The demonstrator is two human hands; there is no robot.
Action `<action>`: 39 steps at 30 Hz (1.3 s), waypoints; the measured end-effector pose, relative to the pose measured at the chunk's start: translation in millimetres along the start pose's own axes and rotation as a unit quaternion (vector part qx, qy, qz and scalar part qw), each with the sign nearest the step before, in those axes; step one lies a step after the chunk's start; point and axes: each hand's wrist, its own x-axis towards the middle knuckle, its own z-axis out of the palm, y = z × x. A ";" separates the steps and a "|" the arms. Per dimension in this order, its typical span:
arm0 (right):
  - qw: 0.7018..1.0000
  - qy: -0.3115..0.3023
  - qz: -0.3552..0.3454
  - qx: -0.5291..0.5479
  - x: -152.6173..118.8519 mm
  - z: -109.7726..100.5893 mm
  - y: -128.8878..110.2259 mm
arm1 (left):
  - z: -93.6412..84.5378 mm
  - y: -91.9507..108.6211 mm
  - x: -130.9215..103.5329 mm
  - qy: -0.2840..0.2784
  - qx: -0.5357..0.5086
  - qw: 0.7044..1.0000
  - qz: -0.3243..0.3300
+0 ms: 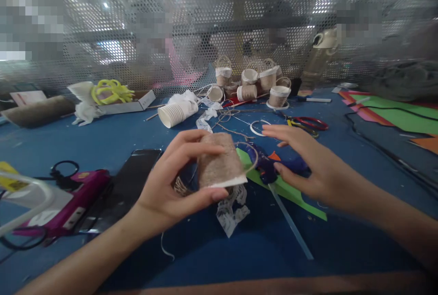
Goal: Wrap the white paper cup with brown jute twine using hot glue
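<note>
My left grip (171,176) is clamped on a twine-wrapped cup (217,160), thumb below near its white edge, fingers over the top. The cup is off the counter (137,267), directly left of my right grip (308,162), in the gap between the two. Its long axis runs roughly up-and-down, a bit tilted, white edge low; twine loop handle (256,158) sticks out to the right.

My right grip is empty, fingers and thumb apart, just above the dark blue glue gun (265,167); can't tell if the thumb touches. Right is the nearer one to the gun, whose handle runs rightward under it. Clear glue stick (290,222) slants from the gun down-right, across a green paper strip (301,199). Lace scrap (232,215) lies below the cup, small baskets (268,78) at the back.

Writing: nothing I can read. Yellow label (13,176) far left, by the magenta device (82,194), is too blurred. No brand shows on the black phone (137,176).
</note>
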 end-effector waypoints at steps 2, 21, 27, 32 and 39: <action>0.998 0.011 -0.042 0.045 2.4 1.2 -14.6 | 1.3 2.1 -1.9 -0.034 0.039 0.998 0.038; 0.987 -0.004 -0.072 0.143 3.5 1.2 -33.6 | 3.7 3.9 -3.8 -0.066 0.030 0.997 0.033; 0.987 -0.016 -0.067 0.146 4.0 0.9 -36.6 | 4.6 4.7 -4.5 -0.056 0.006 0.998 0.038; 0.984 -0.019 -0.076 0.162 4.9 2.0 -40.2 | 5.1 4.5 -6.6 -0.049 0.003 0.997 0.057; 0.981 -0.020 -0.078 0.177 3.6 3.6 -39.7 | 6.6 2.8 -8.5 -0.034 -0.017 0.998 0.055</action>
